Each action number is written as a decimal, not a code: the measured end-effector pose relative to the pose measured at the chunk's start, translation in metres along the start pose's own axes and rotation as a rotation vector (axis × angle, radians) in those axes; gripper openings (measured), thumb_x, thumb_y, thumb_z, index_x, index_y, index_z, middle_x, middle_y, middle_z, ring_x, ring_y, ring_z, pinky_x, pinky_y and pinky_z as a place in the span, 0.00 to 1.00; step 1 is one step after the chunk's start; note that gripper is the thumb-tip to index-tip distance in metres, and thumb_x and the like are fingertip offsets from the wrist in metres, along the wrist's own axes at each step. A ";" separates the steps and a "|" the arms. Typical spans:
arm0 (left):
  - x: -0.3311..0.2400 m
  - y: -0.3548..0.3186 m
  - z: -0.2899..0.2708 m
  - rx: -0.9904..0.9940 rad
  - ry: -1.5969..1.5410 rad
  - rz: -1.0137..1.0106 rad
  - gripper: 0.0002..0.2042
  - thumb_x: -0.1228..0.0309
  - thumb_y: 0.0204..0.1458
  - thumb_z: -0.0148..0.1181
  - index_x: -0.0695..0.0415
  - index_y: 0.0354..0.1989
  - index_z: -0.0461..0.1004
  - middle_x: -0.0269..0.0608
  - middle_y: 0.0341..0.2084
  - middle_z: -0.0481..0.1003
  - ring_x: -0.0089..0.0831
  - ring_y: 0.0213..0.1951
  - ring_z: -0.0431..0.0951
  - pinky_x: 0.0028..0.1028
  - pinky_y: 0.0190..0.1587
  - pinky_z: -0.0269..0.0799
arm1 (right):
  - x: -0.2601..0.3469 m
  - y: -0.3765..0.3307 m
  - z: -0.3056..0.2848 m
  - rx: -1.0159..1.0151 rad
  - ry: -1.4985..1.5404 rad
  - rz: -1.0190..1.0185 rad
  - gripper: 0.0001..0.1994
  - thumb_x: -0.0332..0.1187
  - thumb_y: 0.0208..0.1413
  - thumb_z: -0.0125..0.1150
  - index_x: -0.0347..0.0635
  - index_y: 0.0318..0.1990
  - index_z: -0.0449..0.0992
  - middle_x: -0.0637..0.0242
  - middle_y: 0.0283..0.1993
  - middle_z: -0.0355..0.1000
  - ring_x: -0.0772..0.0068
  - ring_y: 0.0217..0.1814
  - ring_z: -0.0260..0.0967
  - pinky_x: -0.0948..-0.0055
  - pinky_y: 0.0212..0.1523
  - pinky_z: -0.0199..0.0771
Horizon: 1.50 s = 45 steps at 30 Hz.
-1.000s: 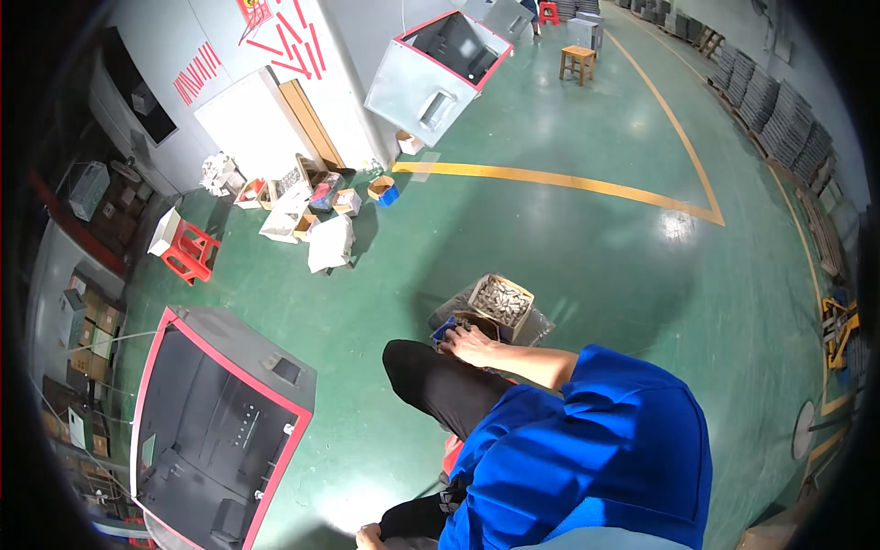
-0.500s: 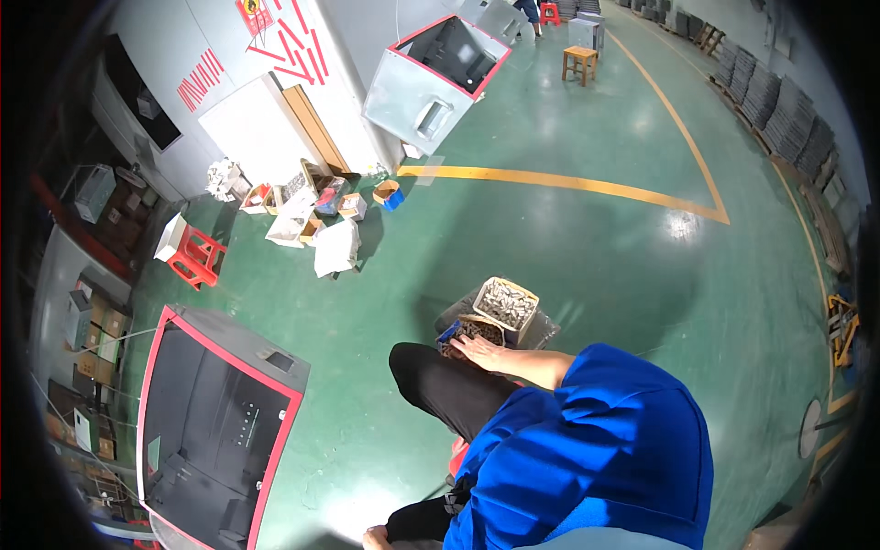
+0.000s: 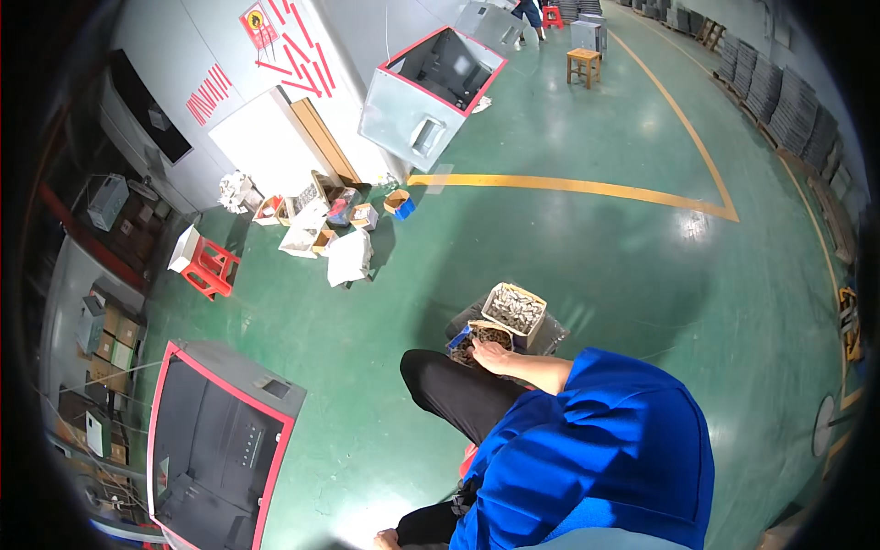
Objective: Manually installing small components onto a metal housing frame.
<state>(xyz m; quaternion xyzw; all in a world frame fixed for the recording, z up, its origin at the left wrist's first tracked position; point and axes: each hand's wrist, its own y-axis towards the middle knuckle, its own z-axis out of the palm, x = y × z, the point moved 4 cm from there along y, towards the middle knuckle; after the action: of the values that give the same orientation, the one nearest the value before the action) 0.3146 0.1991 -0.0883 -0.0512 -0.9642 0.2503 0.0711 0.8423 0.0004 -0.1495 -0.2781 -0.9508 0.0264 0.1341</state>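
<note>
My right hand (image 3: 492,357) reaches into a blue-edged cardboard box (image 3: 455,342) that holds many small dark brown parts (image 3: 497,335). Its fingers are drawn together among the parts, and whatever is between them is too small to make out. Just behind, an open pale box (image 3: 541,323) is filled with small silvery-white pieces (image 3: 516,307). Only a bit of my left hand (image 3: 387,539) shows at the bottom edge, beside my dark trouser leg; its fingers are hidden.
On the left lies a large grey cabinet with a red rim (image 3: 291,431); a similar cabinet (image 3: 412,119) stands at the far wall. A red stool (image 3: 213,268), assorted boxes with a white bag (image 3: 349,258), a wooden stool (image 3: 583,66) and stacked grey panels (image 3: 779,108) surround the green floor.
My right hand's fingers, spread over the dark parts before, have drawn together and dipped among them. The whole view has shifted slightly.
</note>
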 end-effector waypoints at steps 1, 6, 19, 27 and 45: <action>0.002 0.000 -0.001 0.002 0.002 -0.006 0.18 0.64 0.49 0.50 0.52 0.49 0.71 0.40 0.41 0.76 0.37 0.46 0.75 0.36 0.52 0.68 | 0.003 -0.001 -0.004 -0.014 0.020 -0.012 0.13 0.30 0.60 0.39 0.31 0.42 0.69 0.45 0.43 0.65 0.49 0.42 0.73 0.57 0.39 0.77; 0.000 0.001 -0.004 0.012 0.013 -0.007 0.17 0.65 0.49 0.50 0.52 0.48 0.72 0.40 0.41 0.76 0.37 0.47 0.75 0.36 0.51 0.69 | -0.001 0.002 -0.008 0.014 0.122 -0.015 0.14 0.30 0.59 0.40 0.27 0.42 0.69 0.39 0.48 0.65 0.49 0.39 0.74 0.59 0.38 0.77; 0.004 -0.001 -0.008 0.038 0.042 -0.042 0.17 0.65 0.48 0.50 0.53 0.46 0.74 0.41 0.42 0.77 0.37 0.47 0.76 0.35 0.50 0.70 | -0.002 0.009 -0.013 0.141 0.208 -0.009 0.08 0.26 0.50 0.47 0.31 0.30 0.72 0.42 0.33 0.72 0.50 0.41 0.74 0.59 0.40 0.73; -0.004 0.002 -0.008 0.053 0.067 -0.039 0.16 0.66 0.47 0.50 0.53 0.45 0.75 0.41 0.42 0.77 0.37 0.47 0.76 0.35 0.50 0.70 | -0.026 0.002 -0.011 0.355 1.692 0.406 0.08 0.35 0.55 0.56 0.42 0.28 0.73 0.70 0.24 0.70 0.81 0.18 0.63 0.79 0.14 0.61; -0.002 -0.002 -0.008 0.084 0.105 -0.099 0.15 0.66 0.46 0.50 0.53 0.42 0.77 0.43 0.43 0.77 0.37 0.48 0.76 0.34 0.49 0.72 | -0.016 -0.017 -0.074 0.280 2.230 0.366 0.18 0.46 0.62 0.50 0.38 0.40 0.74 0.54 0.52 0.73 0.58 0.51 0.73 0.77 0.32 0.79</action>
<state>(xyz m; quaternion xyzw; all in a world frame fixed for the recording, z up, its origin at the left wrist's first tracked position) 0.3174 0.2013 -0.0808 -0.0134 -0.9492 0.2836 0.1358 0.8666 -0.0240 -0.0803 -0.2637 -0.2357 -0.1103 0.9289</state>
